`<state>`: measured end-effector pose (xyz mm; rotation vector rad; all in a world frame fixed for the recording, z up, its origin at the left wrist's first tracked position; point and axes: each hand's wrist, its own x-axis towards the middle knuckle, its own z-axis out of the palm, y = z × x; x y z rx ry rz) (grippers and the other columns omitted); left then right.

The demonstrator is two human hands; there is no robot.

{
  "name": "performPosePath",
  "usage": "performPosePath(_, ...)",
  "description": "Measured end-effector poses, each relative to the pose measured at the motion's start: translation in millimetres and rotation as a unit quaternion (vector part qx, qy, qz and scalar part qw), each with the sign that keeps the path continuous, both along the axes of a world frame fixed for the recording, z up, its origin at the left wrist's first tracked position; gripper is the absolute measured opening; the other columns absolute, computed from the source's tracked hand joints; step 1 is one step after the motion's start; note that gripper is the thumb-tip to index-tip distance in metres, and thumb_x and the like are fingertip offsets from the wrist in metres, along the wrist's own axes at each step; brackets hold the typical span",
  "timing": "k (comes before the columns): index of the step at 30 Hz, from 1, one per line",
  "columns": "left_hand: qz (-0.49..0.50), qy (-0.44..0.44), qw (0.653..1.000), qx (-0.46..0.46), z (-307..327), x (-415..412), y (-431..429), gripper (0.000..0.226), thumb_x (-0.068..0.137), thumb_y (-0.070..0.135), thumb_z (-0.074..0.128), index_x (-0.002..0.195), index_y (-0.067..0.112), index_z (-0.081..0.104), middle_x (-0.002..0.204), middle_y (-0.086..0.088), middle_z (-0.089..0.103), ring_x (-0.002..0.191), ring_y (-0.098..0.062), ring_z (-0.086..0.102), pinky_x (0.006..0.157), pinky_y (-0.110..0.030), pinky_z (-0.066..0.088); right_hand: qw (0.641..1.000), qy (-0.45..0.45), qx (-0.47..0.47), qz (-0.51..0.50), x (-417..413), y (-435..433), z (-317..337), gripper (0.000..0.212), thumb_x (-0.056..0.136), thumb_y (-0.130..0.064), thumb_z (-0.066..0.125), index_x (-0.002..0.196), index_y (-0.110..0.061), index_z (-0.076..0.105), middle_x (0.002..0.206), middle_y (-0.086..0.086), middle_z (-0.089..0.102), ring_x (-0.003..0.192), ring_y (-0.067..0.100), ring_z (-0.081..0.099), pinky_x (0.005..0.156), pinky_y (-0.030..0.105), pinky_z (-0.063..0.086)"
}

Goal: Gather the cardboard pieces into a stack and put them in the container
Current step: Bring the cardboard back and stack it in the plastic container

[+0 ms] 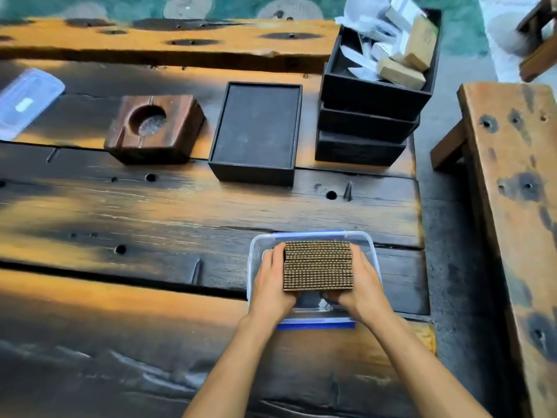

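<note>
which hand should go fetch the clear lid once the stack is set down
Left. The clear lid lies at the table's far left, on the left hand's side; the right hand would have to cross over the cardboard stack.

One head-worn, wide-angle view is looking forward and down from above the near edge of the wooden counter [150, 206]. It is sitting closest to the forearms, which are entering from the bottom edge, and to the clear container [372, 245] just beyond them. Farther up the frame it is taking in a black box [256, 131] and stacked black trays [367, 125] toward the far side, with the floor beyond. The lens is bending straight edges at the margins.
</note>
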<state>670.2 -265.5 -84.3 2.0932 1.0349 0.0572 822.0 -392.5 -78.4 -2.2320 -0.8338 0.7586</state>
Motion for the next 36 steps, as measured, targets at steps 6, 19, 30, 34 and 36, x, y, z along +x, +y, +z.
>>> performPosePath(6,0.02,-0.002,0.999,-0.046,-1.8,4.9,3.4,0.09,0.057,0.015,0.075,0.137,0.038,0.04,0.124,0.014,0.051,0.114,-0.013,0.06,0.092,-0.035,0.055,0.999,0.024,-0.039,0.021,3.8,3.1,-10.3,0.093,0.045,-0.036,0.082,0.129,-0.038,0.041,0.113,-0.012,0.062,0.101,0.011,0.065,0.078,0.024,0.052)
performPosePath(19,-0.079,-0.088,0.992,-0.043,54.3,-11.0,15.5,0.101,0.054,0.014,0.087,0.144,0.023,0.041,0.132,0.008,0.051,0.125,-0.011,0.052,0.102,-0.021,0.044,0.999,-0.033,0.016,0.01,-12.9,-14.9,46.2,0.113,0.047,-0.044,0.088,0.146,-0.034,0.033,0.13,-0.014,0.052,0.119,0.011,0.056,0.095,0.032,0.053)
performPosePath(30,-0.109,-0.056,0.986,-0.111,72.6,-55.5,1.3,0.109,0.06,0.04,0.092,0.149,0.039,0.03,0.137,0.018,0.056,0.125,-0.004,0.055,0.107,-0.033,0.047,0.998,0.051,0.016,0.039,-38.5,-44.5,85.2,0.094,0.052,-0.038,0.083,0.135,-0.039,0.039,0.111,-0.017,0.06,0.099,0.006,0.06,0.078,0.024,0.048)
performPosePath(34,-0.011,-0.052,0.968,-0.244,79.1,-54.0,-2.2,0.095,0.063,0.035,0.097,0.136,0.038,0.036,0.127,0.012,0.061,0.112,-0.002,0.064,0.098,-0.024,0.052,0.99,0.136,-0.019,0.027,-25.6,-44.9,88.9,0.09,0.058,-0.038,0.082,0.138,-0.045,0.042,0.111,-0.016,0.068,0.098,0.005,0.065,0.078,0.024,0.051)
performPosePath(36,0.05,-0.068,0.942,-0.326,80.4,-50.0,-1.8,0.086,0.063,0.036,0.098,0.131,0.032,0.044,0.125,0.004,0.066,0.108,-0.01,0.07,0.097,-0.032,0.057,0.975,0.219,-0.044,-0.006,-18.6,-45.6,89.0,0.083,0.063,-0.04,0.083,0.136,-0.043,0.045,0.117,-0.015,0.066,0.103,0.005,0.064,0.08,0.026,0.053)
